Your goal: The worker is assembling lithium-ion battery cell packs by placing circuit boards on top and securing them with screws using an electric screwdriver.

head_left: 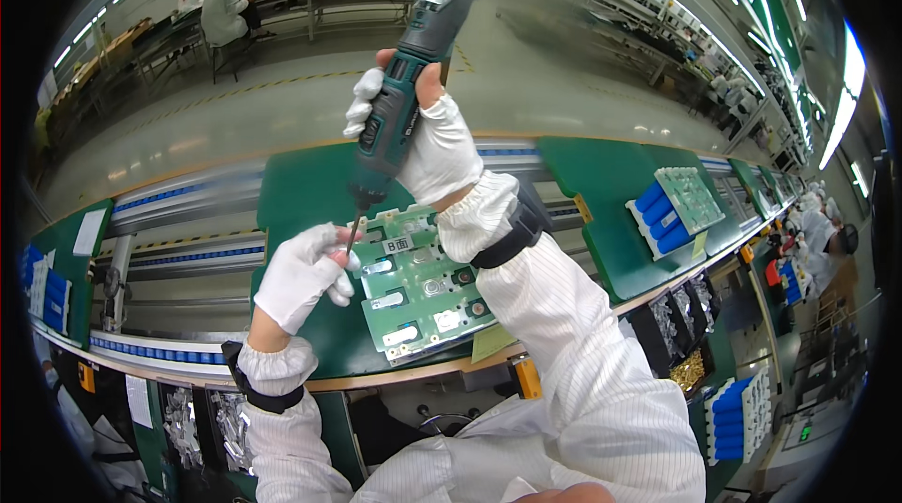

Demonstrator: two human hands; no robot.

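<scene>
My right hand (434, 148), in a white glove with bare fingertips, is wrapped round a dark green and grey electric screwdriver (387, 118). The tool slants, and its thin bit (354, 232) points down. At the bit's tip, the fingers of my left hand (299, 279), gloved the same way, are pinched together; anything small between them is too tiny to make out. Just right of them lies a green circuit board (427, 292) with metal tabs and round openings, on a green work board (305, 185). My right wrist partly covers the circuit board's far corner.
Another circuit board (691, 201) on blue cylindrical cells (658, 221) stands on the work board to the right. Bins of metal strips (675, 315) and brass-coloured parts (689, 372) sit below the bench edge. A roller conveyor (188, 259) runs to the left. Co-workers sit farther off.
</scene>
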